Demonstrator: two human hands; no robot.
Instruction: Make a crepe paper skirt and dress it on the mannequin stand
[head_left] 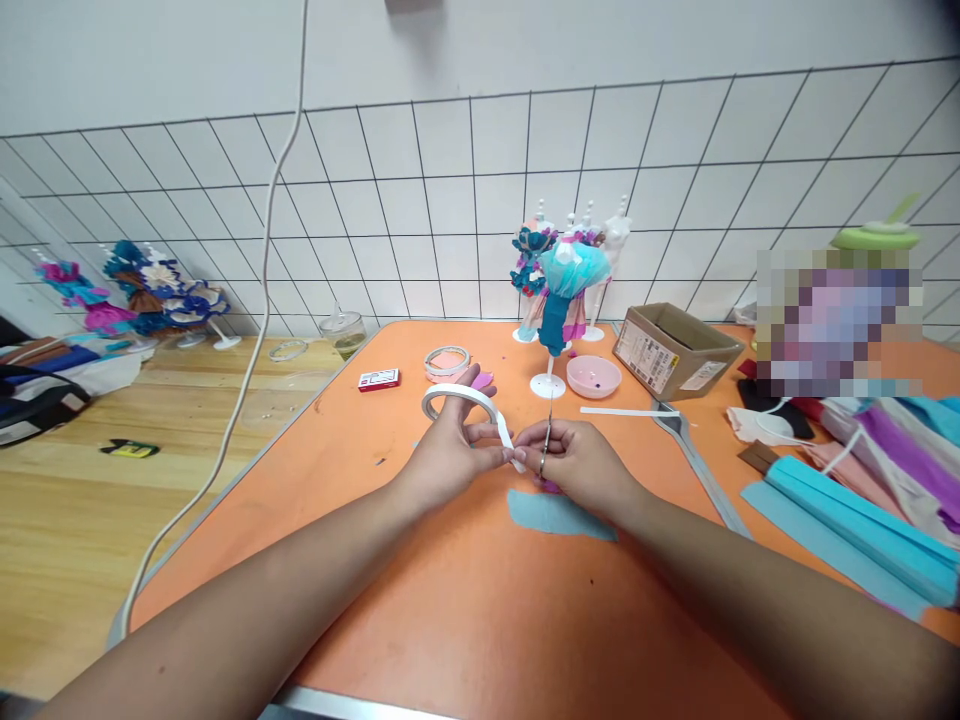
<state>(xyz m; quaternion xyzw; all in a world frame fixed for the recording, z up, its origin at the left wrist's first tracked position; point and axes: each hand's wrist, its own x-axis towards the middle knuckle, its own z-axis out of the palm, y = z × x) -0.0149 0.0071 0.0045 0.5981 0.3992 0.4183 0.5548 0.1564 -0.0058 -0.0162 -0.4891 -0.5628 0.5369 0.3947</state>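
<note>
My left hand point(450, 450) is closed around a roll of white tape point(444, 390), which hangs about its fingers. A short tape strip point(504, 432) runs down from the roll to the fingertips of both hands, which meet there. In my right hand point(589, 465) is a pair of scissors point(549, 425), blades pointing away from me and pink handles partly hidden by the fingers. A light blue crepe paper piece point(559, 514) lies flat just below the hands. Beyond them stands a small dress form point(555, 318) in a teal paper dress on a white base.
Behind are more dressed forms point(532, 250), a pink bowl point(594, 378) and a cardboard box point(667, 350). A white strip point(628, 411) lies right, near folded crepe paper point(862, 520). Left are tape rolls point(448, 363) and a small red-and-white box point(379, 380). A cable point(262, 290) hangs at left.
</note>
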